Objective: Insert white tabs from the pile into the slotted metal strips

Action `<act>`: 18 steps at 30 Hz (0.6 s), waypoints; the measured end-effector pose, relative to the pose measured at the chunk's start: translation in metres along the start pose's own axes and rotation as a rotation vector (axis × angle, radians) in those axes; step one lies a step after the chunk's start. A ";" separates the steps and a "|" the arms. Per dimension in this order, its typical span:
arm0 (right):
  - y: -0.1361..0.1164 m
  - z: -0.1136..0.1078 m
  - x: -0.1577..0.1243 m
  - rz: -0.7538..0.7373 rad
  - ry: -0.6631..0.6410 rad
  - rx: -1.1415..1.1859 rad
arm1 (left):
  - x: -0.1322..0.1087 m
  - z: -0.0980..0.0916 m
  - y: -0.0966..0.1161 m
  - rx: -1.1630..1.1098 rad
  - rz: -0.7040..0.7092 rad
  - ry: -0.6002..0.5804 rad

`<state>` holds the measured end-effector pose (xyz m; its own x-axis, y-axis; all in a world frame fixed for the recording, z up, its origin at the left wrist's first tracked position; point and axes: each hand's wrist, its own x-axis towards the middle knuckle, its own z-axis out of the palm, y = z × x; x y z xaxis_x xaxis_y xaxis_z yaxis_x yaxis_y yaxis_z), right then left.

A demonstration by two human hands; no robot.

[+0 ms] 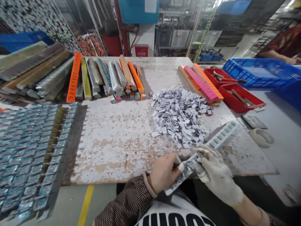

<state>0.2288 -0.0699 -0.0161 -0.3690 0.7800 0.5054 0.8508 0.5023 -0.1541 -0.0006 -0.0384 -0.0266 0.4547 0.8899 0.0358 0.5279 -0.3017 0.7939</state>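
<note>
A long, narrow slotted bar (pixel 221 136) with a whitish, silvery face slants across the table's front edge, its near end over my lap. My left hand (pixel 164 172), bare with white wrapping on the thumb tip, is closed on the bar's lower part. My right hand (pixel 215 172), in a white glove, has its fingers bent and pressed on the bar near its middle. Any small piece between those fingertips is hidden. Just beyond the hands lies a heap of small white paper slips (pixel 180 116).
Rows of silvery-blue pieces on bars (pixel 30 150) cover the left side. Wooden, orange and silver bars (pixel 113 75) are stacked behind. Pink and orange bars (pixel 202 83), red bins with tools (pixel 242 97), a tape roll (pixel 261 137) and a blue crate (pixel 261 72) stand right. A person (pixel 282 47) is beyond.
</note>
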 end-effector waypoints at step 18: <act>0.001 0.010 0.009 0.012 -0.133 0.047 | -0.001 0.001 -0.001 -0.102 0.018 -0.023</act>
<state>0.2227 -0.0581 -0.0206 -0.4079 0.8272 0.3865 0.8381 0.5072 -0.2009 -0.0011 -0.0393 -0.0281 0.4807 0.8761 0.0372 0.4446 -0.2801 0.8508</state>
